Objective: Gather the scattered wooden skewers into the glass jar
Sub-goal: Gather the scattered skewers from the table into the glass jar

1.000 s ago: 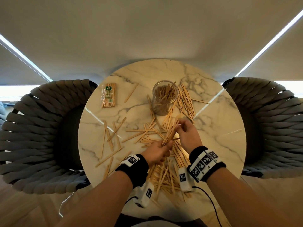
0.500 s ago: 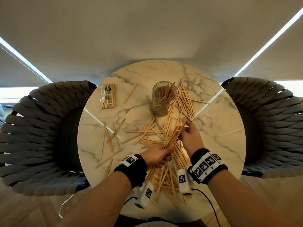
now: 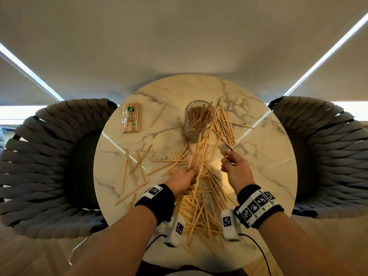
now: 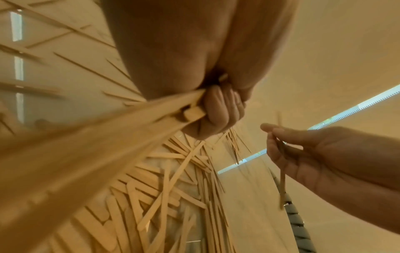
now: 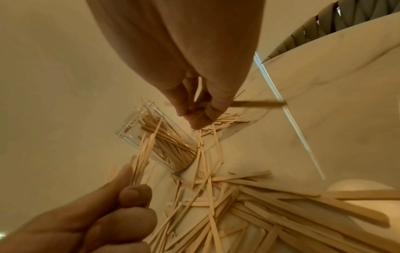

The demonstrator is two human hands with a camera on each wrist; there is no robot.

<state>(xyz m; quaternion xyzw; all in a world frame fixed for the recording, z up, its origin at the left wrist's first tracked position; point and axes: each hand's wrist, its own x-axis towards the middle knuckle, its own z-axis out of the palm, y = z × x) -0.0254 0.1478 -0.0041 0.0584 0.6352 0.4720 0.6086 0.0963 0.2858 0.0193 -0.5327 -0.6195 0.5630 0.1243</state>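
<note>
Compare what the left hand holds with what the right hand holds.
The left hand grips a thick bundle of skewers in a closed fist; the right hand pinches a single skewer between fingertips. The bundle points toward the glass jar; the single skewer points sideways. Both are off the table.

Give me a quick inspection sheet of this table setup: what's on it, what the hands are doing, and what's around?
Surface: round marble table, skewers strewn across it.
Job's things: glass jar upright, partly filled with skewers; loose pile between the wrists; more skewers beside the jar.
Clutter: sealed skewer pack at far left.
Grippers: left hand grips a bundle pointing towards the jar; right hand pinches one skewer.
Cables: black cable from the right wrist camera; white cable on the floor.
Surroundings: woven chairs left and right; pale blinds behind.
</note>
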